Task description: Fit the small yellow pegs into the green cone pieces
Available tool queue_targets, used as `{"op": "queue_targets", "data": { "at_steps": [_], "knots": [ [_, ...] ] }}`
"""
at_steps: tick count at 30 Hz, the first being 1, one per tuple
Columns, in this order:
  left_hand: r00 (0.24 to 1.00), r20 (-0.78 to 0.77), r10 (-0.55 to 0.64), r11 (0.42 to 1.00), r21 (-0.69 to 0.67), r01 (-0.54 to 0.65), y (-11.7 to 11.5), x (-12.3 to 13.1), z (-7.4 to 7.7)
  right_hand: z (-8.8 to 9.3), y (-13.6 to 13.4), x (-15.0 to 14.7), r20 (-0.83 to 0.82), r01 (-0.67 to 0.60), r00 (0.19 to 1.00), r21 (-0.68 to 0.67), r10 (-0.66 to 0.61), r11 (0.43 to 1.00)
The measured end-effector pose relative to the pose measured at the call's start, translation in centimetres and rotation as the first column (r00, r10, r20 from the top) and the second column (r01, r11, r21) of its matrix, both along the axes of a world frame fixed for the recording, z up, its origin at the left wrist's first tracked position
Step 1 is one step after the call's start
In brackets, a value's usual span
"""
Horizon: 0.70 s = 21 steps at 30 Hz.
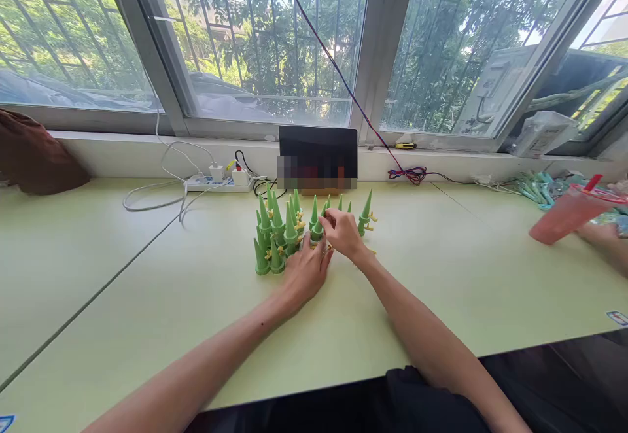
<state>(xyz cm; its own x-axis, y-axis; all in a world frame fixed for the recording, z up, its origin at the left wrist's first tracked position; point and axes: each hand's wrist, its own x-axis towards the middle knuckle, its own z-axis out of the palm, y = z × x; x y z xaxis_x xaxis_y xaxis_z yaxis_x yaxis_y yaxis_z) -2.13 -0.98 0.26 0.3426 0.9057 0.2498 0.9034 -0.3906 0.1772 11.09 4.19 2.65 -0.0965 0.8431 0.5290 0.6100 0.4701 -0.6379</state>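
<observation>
Several green cone-shaped pieces with small yellow valves stand upright in a cluster [277,224] on the pale green table. My right hand [341,231] is closed, thumb and forefinger pinching the upper part of a green cone [316,229] in the middle of the group. Beside the base of that cone rests my left hand [308,266], its fingers partly spread and reaching in among the pieces; whether they grip anything is hidden. To the right of my right hand, another green cone [366,210] stands with yellow valves at its side.
Behind the cones, a dark tablet [318,155] leans near the window sill. A white power strip [220,183] with cables lies at the back left. On the right are a red drink cup [564,214], another person's hand [606,237] and teal items [537,188].
</observation>
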Motion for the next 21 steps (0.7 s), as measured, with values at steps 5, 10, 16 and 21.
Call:
{"op": "queue_targets", "data": {
  "at_steps": [5,10,16,21],
  "knots": [
    [0.999,-0.045,0.006,1.000,0.014,-0.005,0.02,0.25,0.04,-0.62,0.32,-0.22,-0.067,-0.016,0.998,0.052,0.019,0.999],
    [0.999,-0.050,0.008,1.000,0.024,-0.006,-0.11,0.38,0.06,-0.64,0.47,-0.51,-0.106,0.020,0.994,0.062,-0.013,0.998],
    [1.000,-0.029,0.006,1.000,0.021,-0.006,-0.10,0.37,0.01,-0.19,0.23,-0.52,-0.191,0.074,0.980,0.087,-0.056,0.994],
    [0.999,-0.030,0.045,0.999,0.011,-0.044,0.04,0.45,-0.37,0.07,-0.01,-0.40,-0.214,0.070,0.976,0.118,-0.043,0.991]
  ]
}}
